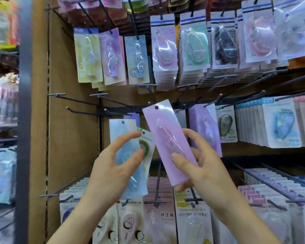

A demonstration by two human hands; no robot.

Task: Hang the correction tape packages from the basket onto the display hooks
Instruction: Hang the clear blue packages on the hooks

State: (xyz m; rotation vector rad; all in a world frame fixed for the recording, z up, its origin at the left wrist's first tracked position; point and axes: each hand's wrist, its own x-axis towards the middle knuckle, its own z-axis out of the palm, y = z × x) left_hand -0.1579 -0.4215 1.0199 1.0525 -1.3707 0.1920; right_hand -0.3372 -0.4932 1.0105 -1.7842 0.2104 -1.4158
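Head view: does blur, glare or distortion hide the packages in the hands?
Head view: the pink package in the right hand is fairly sharp, hang hole clear; glare whitens the blue package in the left hand and the top-row blister packs; the left-edge shelves smear into blur; hooks splay outward at the edges.

bright even light; glare on hanging packages [164,48]; left edge blurred, wide-angle bending at edges.

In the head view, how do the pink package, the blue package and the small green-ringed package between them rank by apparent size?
1. pink package, longest and almost fully visible.
2. blue package, nearly alike; the left hand covers its middle, so unsure.
3. green-ringed package, clearly smallest, though partly hidden.
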